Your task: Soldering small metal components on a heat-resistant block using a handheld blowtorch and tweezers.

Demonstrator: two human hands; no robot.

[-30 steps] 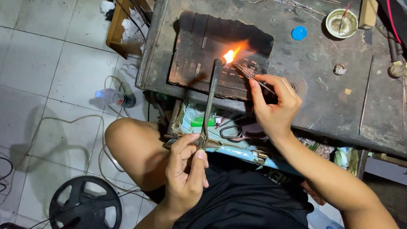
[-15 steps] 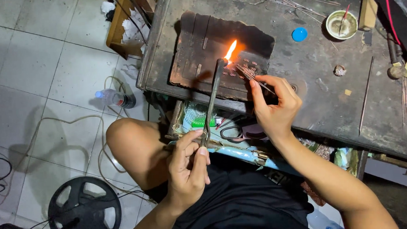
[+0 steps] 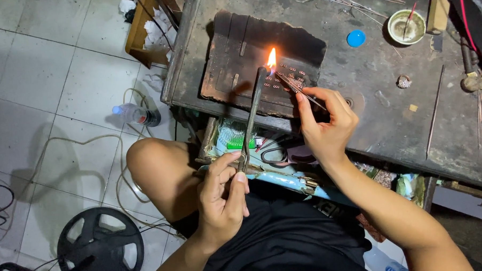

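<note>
My left hand [image 3: 222,197] grips the near end of a long thin metal torch [image 3: 252,116]. Its tip burns with an orange flame [image 3: 271,58] over a charred block [image 3: 249,58] on the workbench [image 3: 390,119]. My right hand [image 3: 326,124] pinches tweezers [image 3: 295,86] that point at rows of small metal rings [image 3: 287,78] lying on the block, right beside the flame.
On the bench lie a blue cap [image 3: 356,38], a small bowl [image 3: 406,26], thin wire rods [image 3: 348,1] and a long rod [image 3: 434,112]. A plastic bottle [image 3: 136,115], hoses [image 3: 65,152] and a black wheel-shaped disc [image 3: 98,244] are on the tiled floor at left.
The flame has turned from leaning right to pointing up. Both hands stay in nearly the same place.
</note>
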